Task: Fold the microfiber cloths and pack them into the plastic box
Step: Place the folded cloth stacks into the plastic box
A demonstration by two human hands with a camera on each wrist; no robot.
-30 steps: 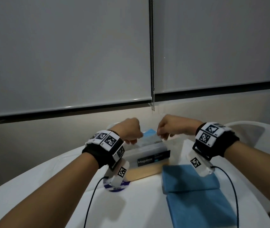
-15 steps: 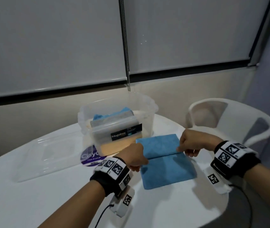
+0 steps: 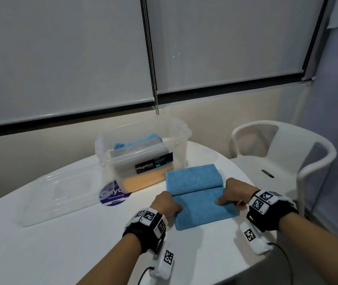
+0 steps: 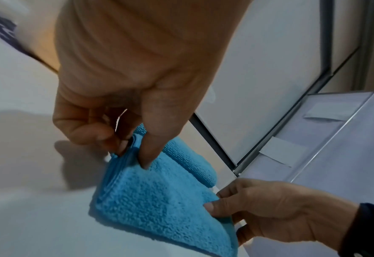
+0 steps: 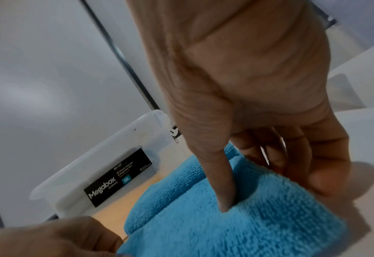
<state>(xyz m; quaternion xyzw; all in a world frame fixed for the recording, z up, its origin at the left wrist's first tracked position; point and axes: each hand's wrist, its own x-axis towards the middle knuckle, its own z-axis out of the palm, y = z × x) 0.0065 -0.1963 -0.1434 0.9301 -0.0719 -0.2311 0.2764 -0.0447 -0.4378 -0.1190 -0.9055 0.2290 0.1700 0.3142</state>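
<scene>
While seemingly folded, blue cloth (image 3: 201, 204) lies between both hands.

White table (image 3: 61, 254) carries plastic box (image 3: 181, 145), lid (image 3: 57, 194), blue cloths (image 3: 201, 194) (stacked), sticker (image 3: 112, 195).

1. Right hand (image 5: 258, 104) pinches the blue cloth (image 5: 236, 226): thumb pressed on top, fingers (image 5: 326, 177) curled at its edge.
2. Clear plastic box (image 5: 107, 156) with black Megabox label sits behind the cloth.
3. Left hand (image 5: 50, 238) at the bottom-left corner, touching the cloth.
</scene>
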